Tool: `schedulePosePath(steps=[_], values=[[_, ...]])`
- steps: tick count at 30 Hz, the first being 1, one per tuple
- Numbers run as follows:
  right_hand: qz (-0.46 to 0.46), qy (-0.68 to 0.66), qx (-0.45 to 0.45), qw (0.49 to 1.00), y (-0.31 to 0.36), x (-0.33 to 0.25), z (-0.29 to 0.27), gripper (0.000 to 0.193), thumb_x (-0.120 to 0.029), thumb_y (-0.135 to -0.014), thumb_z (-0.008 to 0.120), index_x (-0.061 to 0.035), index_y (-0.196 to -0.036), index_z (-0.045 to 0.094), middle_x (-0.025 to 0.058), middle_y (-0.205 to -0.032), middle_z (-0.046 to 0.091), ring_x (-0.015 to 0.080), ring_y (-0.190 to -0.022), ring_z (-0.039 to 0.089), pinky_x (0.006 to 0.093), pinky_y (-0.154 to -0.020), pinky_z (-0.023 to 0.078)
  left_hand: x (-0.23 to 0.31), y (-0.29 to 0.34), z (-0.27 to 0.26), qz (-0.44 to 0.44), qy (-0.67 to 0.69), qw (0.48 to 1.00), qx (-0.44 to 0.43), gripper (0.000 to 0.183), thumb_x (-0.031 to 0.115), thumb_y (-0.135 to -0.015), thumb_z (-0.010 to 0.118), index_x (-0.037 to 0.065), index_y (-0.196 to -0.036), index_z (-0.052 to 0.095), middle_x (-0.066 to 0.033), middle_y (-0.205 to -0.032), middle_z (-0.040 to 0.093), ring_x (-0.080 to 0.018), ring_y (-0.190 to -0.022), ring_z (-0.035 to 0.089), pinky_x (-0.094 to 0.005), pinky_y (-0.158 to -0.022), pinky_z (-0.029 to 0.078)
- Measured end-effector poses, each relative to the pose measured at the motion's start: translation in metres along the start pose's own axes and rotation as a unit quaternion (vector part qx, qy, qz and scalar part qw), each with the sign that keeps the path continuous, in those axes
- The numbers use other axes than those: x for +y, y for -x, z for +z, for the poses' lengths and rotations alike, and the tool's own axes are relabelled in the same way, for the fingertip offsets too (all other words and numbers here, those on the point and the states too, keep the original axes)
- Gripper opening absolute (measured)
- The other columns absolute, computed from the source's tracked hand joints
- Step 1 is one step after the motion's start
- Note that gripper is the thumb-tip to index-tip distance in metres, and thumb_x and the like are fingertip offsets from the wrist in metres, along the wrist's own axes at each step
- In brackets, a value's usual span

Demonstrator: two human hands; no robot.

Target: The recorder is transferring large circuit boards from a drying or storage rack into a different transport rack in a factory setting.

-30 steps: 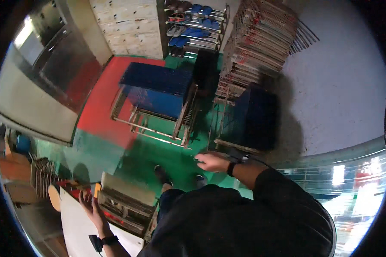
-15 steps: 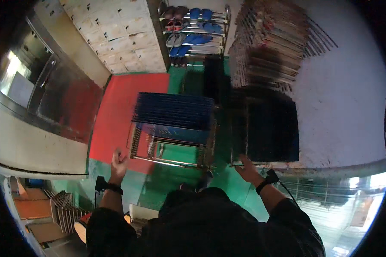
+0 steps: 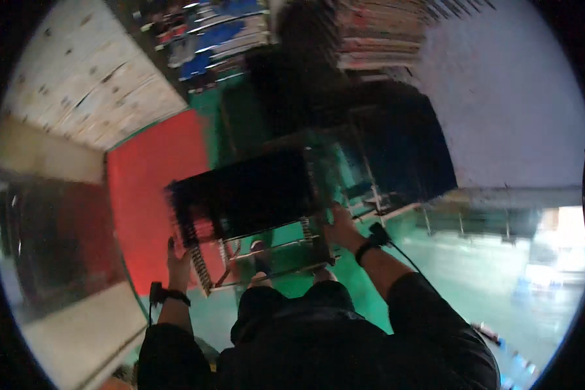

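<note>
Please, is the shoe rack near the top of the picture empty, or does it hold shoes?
Not empty: blue shoes lie on the shoe rack. Blur hides whether it is completely full.

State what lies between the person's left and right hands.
In the head view, a dark-topped, metal-framed stack stands between the left hand and the right hand.

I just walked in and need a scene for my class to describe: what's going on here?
A person has their left hand and right hand at opposite sides of a dark-topped metal frame in front of them. Blur hides whether either hand is gripping it, or whether it is off the floor. A second dark unit stands to its right, and a shoe rack is farther back.
</note>
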State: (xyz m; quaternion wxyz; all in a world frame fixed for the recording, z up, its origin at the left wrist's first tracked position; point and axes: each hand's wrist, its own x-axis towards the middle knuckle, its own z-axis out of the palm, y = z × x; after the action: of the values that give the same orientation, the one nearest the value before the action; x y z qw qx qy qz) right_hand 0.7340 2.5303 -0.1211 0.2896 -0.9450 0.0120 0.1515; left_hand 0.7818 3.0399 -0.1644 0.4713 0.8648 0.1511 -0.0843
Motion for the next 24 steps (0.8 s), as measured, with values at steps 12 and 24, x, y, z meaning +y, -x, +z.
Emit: schedulePosePath(steps=[12, 24], values=[[0.154, -0.202, 0.065, 0.965, -0.018, -0.066, 0.015, 0.046, -0.009, -0.083, 0.052, -0.0067, -0.129, 0.048, 0.0261, -0.111, 0.062, 0.0487, -0.102, 0.057, 0.0530, -0.084, 0.050, -0.033, -0.002, -0.020, -0.130, 0.208, 0.968, -0.042, 0.030, 0.015, -0.090, 0.062, -0.001, -0.115, 0.059, -0.0077, -0.103, 0.062, -0.0151, -0.095, 0.057, -0.0285, -0.081, 0.044], [0.197, -0.160, 0.091, 0.963, 0.001, -0.092, -0.031, 0.051, -0.011, -0.083, 0.057, -0.0042, -0.132, 0.043, 0.0291, -0.105, 0.062, 0.0484, -0.097, 0.060, 0.0535, -0.081, 0.049, 0.032, 0.007, -0.056, -0.042, 0.115, 0.990, -0.072, 0.058, 0.006, -0.087, 0.056, 0.002, -0.143, 0.039, -0.0101, -0.143, 0.044, -0.0236, -0.134, 0.041, -0.0361, -0.110, 0.031]])
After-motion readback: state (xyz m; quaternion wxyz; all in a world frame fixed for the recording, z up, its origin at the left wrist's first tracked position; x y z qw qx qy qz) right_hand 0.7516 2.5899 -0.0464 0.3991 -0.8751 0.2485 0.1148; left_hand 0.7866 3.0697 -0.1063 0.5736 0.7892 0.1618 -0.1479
